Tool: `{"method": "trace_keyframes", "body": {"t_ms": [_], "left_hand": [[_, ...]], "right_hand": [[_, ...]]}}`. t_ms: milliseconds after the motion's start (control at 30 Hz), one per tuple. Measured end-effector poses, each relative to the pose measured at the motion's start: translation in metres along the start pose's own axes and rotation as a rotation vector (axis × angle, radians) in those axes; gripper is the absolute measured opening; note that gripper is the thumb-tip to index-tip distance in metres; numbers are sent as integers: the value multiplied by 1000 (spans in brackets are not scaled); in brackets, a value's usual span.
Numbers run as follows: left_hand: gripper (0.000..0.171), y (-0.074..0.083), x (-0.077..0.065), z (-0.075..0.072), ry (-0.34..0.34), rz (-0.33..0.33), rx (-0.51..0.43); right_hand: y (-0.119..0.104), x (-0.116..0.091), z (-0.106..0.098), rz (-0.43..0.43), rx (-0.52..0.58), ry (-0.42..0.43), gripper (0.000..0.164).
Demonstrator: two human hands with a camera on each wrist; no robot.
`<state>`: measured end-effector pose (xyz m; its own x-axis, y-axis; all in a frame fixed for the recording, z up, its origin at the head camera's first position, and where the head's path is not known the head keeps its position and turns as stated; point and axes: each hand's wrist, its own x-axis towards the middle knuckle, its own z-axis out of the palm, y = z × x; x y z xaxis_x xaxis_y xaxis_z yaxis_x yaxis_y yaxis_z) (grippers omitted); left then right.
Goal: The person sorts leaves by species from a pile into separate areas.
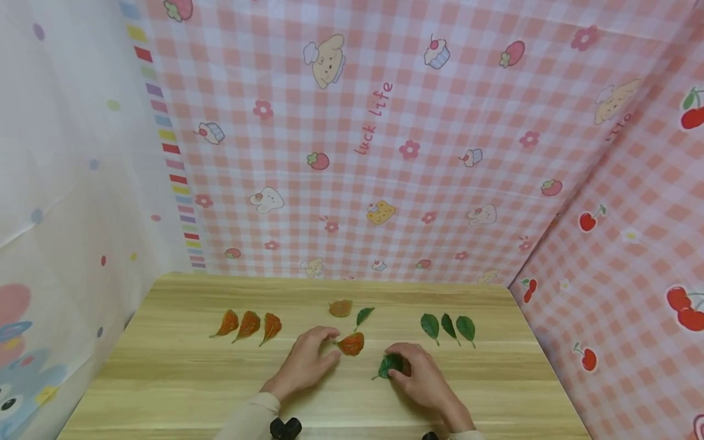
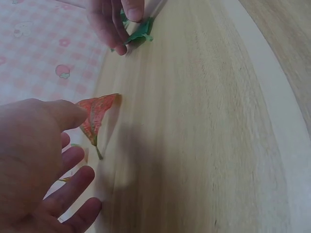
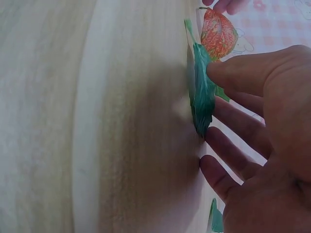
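Observation:
My left hand (image 1: 309,362) is just left of an orange-red leaf (image 1: 351,344), its fingers loosely spread and its thumb (image 2: 73,114) overlapping that leaf in the left wrist view. With thumb and fingers, my right hand (image 1: 420,374) pinches a green leaf (image 3: 203,90) low over the table; the fingertips behind the leaf are partly hidden. Beyond the hands lie a paler orange leaf (image 1: 341,308) and a small green leaf (image 1: 364,316).
Three orange-red leaves (image 1: 247,325) make a row at the left of the wooden table (image 1: 181,379). Several green leaves, one of them the broad outer leaf (image 1: 465,328), line up at the right. Patterned cloth (image 1: 352,183) hangs behind the table and along both sides.

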<state>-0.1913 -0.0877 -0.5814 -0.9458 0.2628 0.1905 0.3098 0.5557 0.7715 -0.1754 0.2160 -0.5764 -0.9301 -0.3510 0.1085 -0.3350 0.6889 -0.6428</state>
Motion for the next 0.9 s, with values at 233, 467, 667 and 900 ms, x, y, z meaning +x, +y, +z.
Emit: {"method": "trace_keyframes", "body": {"t_ms": [233,467,667,900], "left_hand": [[33,0,5,6,-4,14,15],[27,2,10,14,-3,38,58],[18,4,11,16,15,43,79],[8,3,9,18,28,56,122]], "right_hand": [[1,2,4,23,3,-10,35],[4,4,6,38,1,-9,35],[4,4,6,48,9,-16,34],[4,3,5,52,17,-24,29]]}}
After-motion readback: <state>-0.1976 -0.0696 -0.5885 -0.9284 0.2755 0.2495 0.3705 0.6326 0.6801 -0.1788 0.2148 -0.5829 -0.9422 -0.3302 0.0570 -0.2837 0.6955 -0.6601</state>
